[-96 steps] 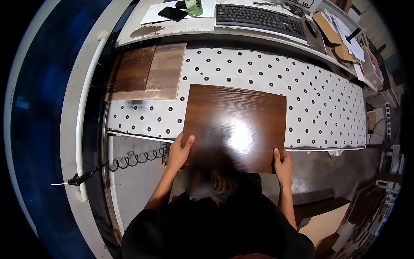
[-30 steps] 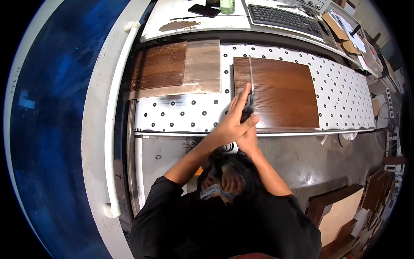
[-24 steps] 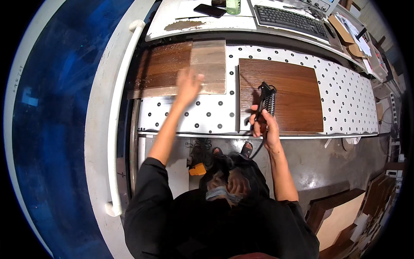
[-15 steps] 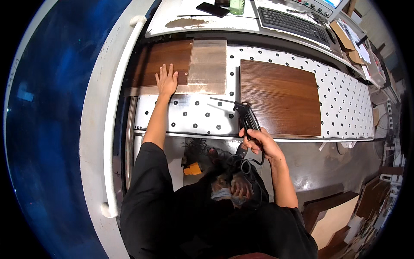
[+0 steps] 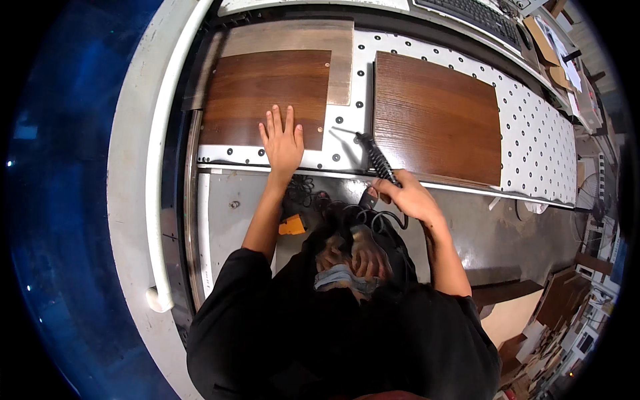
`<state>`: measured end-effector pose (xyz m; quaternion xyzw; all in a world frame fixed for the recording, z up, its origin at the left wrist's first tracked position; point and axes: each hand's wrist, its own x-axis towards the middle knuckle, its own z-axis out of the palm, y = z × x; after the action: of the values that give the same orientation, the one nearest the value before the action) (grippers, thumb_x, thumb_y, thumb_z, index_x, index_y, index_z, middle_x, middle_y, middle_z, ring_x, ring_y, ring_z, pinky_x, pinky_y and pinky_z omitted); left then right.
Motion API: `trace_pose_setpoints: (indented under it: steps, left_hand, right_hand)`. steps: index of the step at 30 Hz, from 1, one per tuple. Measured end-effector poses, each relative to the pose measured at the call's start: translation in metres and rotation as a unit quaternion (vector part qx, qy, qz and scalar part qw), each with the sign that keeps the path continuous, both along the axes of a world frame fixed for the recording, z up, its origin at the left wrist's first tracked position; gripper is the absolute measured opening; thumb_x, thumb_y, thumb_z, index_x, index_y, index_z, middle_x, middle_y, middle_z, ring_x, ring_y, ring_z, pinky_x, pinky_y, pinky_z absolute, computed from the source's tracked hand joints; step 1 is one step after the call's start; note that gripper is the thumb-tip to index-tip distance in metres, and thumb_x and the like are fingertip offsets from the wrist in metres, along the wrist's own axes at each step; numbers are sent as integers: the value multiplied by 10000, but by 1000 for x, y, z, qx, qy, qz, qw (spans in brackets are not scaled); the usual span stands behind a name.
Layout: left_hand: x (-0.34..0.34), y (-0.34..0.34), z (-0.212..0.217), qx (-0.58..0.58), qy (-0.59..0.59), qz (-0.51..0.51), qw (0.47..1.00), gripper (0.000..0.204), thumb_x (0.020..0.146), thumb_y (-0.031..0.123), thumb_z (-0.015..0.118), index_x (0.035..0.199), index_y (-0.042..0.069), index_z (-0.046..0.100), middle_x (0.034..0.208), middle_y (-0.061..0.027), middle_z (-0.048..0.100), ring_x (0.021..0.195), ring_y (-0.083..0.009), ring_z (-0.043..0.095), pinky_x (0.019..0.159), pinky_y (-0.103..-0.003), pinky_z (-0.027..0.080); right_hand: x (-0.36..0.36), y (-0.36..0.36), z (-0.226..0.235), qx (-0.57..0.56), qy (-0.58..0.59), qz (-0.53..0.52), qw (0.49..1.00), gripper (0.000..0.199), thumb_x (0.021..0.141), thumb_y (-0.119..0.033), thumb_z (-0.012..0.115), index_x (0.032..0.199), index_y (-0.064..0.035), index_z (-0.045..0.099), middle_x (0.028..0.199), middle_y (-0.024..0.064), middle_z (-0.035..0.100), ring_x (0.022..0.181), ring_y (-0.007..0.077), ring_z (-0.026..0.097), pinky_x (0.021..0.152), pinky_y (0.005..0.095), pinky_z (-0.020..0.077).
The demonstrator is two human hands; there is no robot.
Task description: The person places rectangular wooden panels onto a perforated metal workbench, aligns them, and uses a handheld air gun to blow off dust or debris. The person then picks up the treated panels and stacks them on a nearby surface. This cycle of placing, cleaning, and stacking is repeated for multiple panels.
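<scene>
Left hand: the left hand (image 5: pixel 283 141) lies flat and released, fingers spread, palm down on the near edge of the dark brown rectangular wood-grain panel (image 5: pixel 267 99), with the heel of the hand over the white table with black dot holes (image 5: pixel 533 147).
Right hand: the right hand (image 5: pixel 408 197) is clenched around the black ribbed handle of a corded tool (image 5: pixel 375 157), at the near edge of the table, just in front of the larger panel.
Black tool: its tip points away from the person and rests on the white table surface in the gap between the two dark panels; a black coiled cord (image 5: pixel 347 213) hangs from it below the table edge.
Left panel: it sits toward the far left corner of the table, lying on top of a paler, greyish-brown board (image 5: pixel 333 40) that shows along its far and right sides.
Right panel: a larger dark brown rectangular wood panel (image 5: pixel 437 117) lies flat on the table, right of the tool, apart from the left panel.
Far edge: a black keyboard (image 5: pixel 477 13) lies beyond the table's far edge.
</scene>
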<state>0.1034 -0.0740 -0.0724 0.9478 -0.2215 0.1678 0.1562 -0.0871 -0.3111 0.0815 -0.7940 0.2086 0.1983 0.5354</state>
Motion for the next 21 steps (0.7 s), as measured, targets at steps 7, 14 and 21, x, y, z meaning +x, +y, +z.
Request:
trace_pose_setpoints:
  steps: [7, 14, 21]
  left_hand:
    - [-82, -13, 4, 5, 55, 12, 998, 535, 1032, 324, 430, 1518, 100, 425, 1589, -238, 312, 1469, -421, 283, 1174, -614, 168]
    - [-93, -4, 12, -87, 110, -29, 990, 586, 1041, 392, 441, 1533, 80, 379, 1591, -230, 306, 1483, -397, 262, 1193, -567, 161]
    - [-132, 5, 95, -511, 455, -177, 708, 655, 1040, 405, 515, 1535, 29, 309, 1464, -161, 488, 1367, -249, 440, 1146, -421, 320]
  right_hand:
    - [-28, -23, 52, -107, 152, 119, 975, 517, 857, -459, 638, 915, 54, 666, 709, 200, 611, 684, 306, 614, 695, 412, 467]
    - [-38, 7, 38, -106, 52, 63, 991, 489, 882, -447, 630, 947, 37, 662, 745, 214, 657, 773, 391, 662, 772, 466, 491]
    - [9, 104, -25, -164, -112, 150, 969, 825, 731, -148, 768, 1368, 104, 308, 1068, 314, 633, 862, 423, 695, 692, 457, 587]
